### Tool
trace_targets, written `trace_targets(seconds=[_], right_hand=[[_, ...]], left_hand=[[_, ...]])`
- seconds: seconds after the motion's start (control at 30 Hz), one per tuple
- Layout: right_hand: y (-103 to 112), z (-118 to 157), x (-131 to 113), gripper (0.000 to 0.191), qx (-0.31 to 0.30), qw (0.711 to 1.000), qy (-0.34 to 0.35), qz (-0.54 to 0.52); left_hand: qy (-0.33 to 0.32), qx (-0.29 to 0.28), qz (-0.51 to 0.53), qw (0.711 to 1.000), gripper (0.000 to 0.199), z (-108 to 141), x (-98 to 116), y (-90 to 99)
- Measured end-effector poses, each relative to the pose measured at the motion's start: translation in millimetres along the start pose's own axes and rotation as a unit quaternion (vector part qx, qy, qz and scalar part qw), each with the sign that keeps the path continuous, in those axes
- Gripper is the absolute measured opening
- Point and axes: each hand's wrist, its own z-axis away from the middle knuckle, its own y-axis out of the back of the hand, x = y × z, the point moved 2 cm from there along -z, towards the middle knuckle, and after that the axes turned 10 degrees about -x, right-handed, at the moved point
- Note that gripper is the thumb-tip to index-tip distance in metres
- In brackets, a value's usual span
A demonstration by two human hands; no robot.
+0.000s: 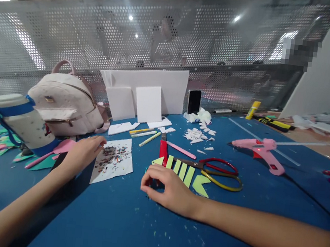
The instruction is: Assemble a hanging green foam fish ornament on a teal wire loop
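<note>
My left hand [84,153] hovers at the left edge of a white paper sheet [122,162] strewn with dark and coloured shavings; its fingers are curled together, and what they hold, if anything, is hidden. My right hand [164,187] rests on the blue table with thumb and fingertips brought together; anything between them is too small to make out. Beside and behind it lie light green strips [189,176], a green arrow-like piece [201,185], a red cutter [163,151] and scissors with red and yellow handles [221,179].
A bottle [26,122] and backpack [65,103] stand at left. White boards [149,104] and a phone [194,102] stand at the back, near white scraps [195,135]. A pink glue gun [265,152] with its cord lies right, near a glue stick [253,110].
</note>
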Motion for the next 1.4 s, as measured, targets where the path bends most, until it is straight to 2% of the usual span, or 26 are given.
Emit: trace_targets(seconds=[0.17,0.43,0.67,1.07,1.4], right_hand=[[0,0,0,0.008,-0.002,1.000,-0.010,-0.006],[-1,-1,2,0.007,0.000,1.000,-0.013,-0.008],[-1,0,1,0.006,-0.002,1.000,-0.013,-0.013],[0,-1,1,0.007,0.003,1.000,-0.012,-0.017],[0,-2,2,0.007,0.002,0.998,-0.024,-0.051]], left_hand=[[-0.001,0.026,0.002,1.000,0.019,-4,-14,-4.3],[-0.052,0.051,0.041,0.996,0.020,-4,-3,-13.5],[-0.047,0.062,0.056,0.995,0.018,-5,-3,-14.2],[-0.043,0.070,0.047,0.996,0.016,-5,10,-10.7],[-0.065,0.073,0.053,0.994,0.012,-13,7,-17.5]])
